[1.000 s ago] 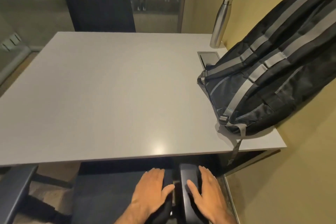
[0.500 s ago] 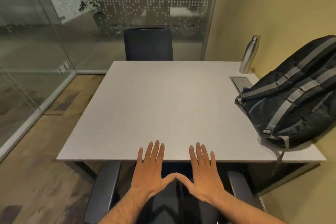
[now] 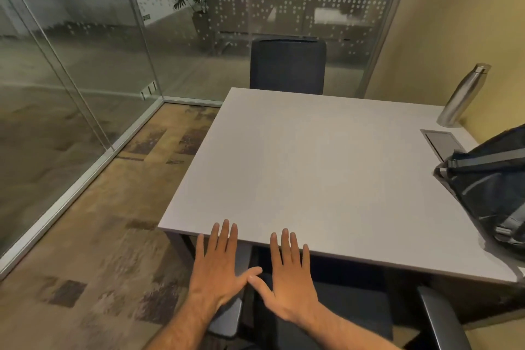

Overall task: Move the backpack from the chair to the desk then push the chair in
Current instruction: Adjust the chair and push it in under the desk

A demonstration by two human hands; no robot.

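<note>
Both hands are hovering flat and spread wide, holding nothing: my left hand (image 3: 220,270) and right hand (image 3: 289,278) are floating over the near edge of the counter (image 3: 312,165), thumbs almost touching. I'm seeing the backpack (image 3: 491,196) lying at the counter's right edge, partly cut off by the frame, just near the silver bottle (image 3: 461,96) standing at the far right corner. Below my hands the chair (image 3: 355,318) is sitting with its seat partly under the near edge, one armrest showing at lower right. I'm judging the bag step done and the push nearly finished, though I cannot tell how far under the seat is reaching. What I'm worrying about: if I'm shoving again, an armrest could be catching the counter's underside and jolting it, which could be tipping the bottle. The backpack's strap seems to be hanging toward the near right corner, so the chair could be snagging it and dragging the bag off.
</note>
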